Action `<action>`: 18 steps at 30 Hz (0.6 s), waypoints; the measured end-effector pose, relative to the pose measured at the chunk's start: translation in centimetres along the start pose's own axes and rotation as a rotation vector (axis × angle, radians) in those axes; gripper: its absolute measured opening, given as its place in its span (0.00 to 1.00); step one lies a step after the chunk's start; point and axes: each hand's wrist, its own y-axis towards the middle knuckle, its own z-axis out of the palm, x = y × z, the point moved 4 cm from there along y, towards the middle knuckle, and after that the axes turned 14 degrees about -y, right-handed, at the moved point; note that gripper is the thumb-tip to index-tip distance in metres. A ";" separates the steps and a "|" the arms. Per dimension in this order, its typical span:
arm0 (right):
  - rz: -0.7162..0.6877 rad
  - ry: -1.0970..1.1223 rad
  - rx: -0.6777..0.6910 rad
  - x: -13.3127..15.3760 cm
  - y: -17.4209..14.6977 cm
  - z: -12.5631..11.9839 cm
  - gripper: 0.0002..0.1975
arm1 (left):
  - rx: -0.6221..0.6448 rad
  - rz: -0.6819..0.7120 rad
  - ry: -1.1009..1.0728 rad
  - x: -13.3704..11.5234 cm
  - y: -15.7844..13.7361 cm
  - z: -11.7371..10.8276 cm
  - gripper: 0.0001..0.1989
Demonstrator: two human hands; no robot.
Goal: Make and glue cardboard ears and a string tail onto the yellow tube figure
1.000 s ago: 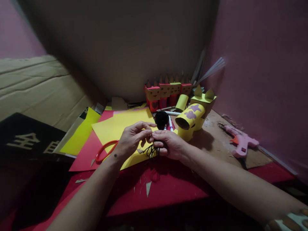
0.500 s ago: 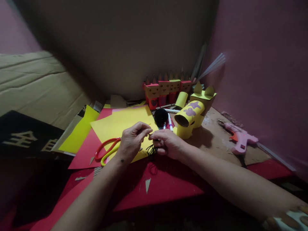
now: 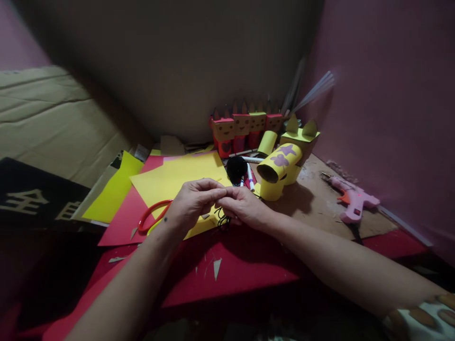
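My left hand [image 3: 197, 201] and my right hand [image 3: 245, 204] meet fingertip to fingertip above the yellow paper [image 3: 177, 173]. Looped strands of black yarn [image 3: 223, 219] hang below the right hand, whose fingers are closed on them. The left thumb and index finger are pinched together against the right fingertips; the bit between them is hidden. Just behind the hands sits a round black ball [image 3: 236, 170], perhaps of the same yarn. Red-and-yellow-handled scissors [image 3: 151, 213] lie beside my left wrist, partly covered by it.
A yellow paper tube [image 3: 280, 163] with purple shapes leans on an eared cardboard figure [image 3: 300, 137]. Several similar figures [image 3: 223, 130] line the back wall. Markers [image 3: 250, 177] lie near the ball. A pink glue gun [image 3: 355, 201] rests on cardboard at right. Paper scraps [image 3: 217, 268] lie in front.
My hands have come closer, fingertips now touching. The left wrist has shifted left, covering more of the scissors. The black strands still hang from my right hand.
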 end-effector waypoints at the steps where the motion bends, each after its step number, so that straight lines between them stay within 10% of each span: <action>1: -0.010 0.013 0.004 0.0 0.0 0.0 0.04 | -0.002 -0.010 -0.029 0.2 0.0 0.0 0.12; 18: 0.058 0.150 -0.188 -0.7 0.3 -0.6 0.06 | 0.066 0.084 -0.007 -0.3 -0.9 -0.5 0.16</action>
